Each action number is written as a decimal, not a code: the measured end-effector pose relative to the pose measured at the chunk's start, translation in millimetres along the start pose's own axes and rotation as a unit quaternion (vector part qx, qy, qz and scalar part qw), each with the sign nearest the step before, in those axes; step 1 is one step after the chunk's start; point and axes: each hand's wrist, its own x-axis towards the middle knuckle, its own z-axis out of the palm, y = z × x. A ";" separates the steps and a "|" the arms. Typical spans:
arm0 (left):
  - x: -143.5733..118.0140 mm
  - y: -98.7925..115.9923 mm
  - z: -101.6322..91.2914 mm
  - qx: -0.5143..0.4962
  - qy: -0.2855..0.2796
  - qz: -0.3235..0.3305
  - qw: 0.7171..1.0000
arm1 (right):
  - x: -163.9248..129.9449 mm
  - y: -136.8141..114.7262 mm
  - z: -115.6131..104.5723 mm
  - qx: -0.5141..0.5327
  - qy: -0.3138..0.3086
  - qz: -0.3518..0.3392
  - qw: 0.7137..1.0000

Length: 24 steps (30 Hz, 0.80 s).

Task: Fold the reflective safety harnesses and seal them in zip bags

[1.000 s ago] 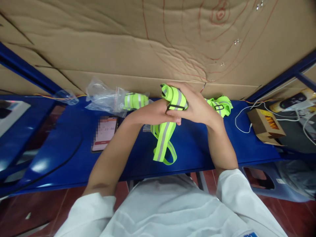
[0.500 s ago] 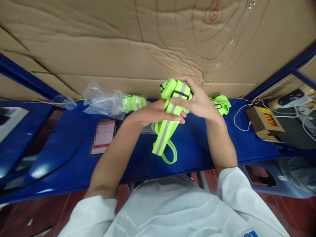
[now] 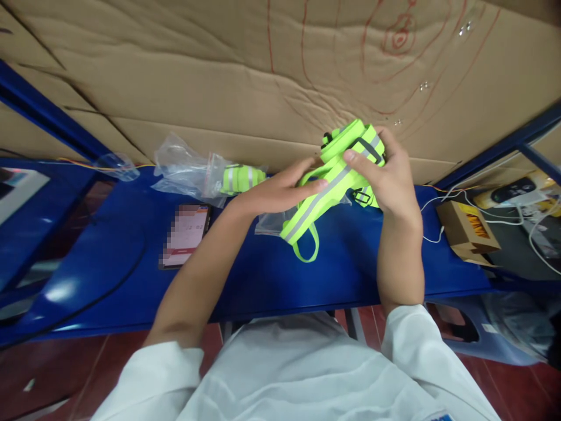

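Note:
A neon yellow-green reflective strap [image 3: 322, 196] with a grey stripe and a black buckle is rolled up at its upper end. My right hand [image 3: 390, 172] grips that roll, thumb pressed beside the buckle. Lower down, my left hand [image 3: 289, 186] has the strap's loose length between thumb and fingers. The tail hangs over the table, ending in a thin loop. Behind my right hand lies another strap bundle [image 3: 366, 197], partly hidden. To the left, a similar rolled bundle [image 3: 241, 179] sits at the mouth of a clear plastic bag [image 3: 182, 172].
A phone [image 3: 186, 234] lies on the blue table [image 3: 272, 286], left of my forearm. Another clear bag [image 3: 269, 224] is under the strap. On the right stand an open cardboard box [image 3: 467, 228] and white cables [image 3: 432, 238]. A cardboard panel [image 3: 197, 88] rises behind.
Both hands and the strap shift right in view, and the roll rises slightly. The strap's length is now more slanted, with my hands farther apart along it.

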 end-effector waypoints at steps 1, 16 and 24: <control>0.8 -3.0 -0.5 0.031 0.019 0.021 0.999 | -0.1 -1.5 -1.7 0.003 0.011 -0.004 1.000; 12.2 -23.6 -1.3 -0.219 0.143 -0.083 0.962 | 12.5 13.0 -22.1 0.069 0.087 0.005 0.994; 6.6 -22.9 -16.2 -0.205 0.042 -0.116 0.971 | 15.1 5.6 -30.0 0.097 0.042 0.089 0.990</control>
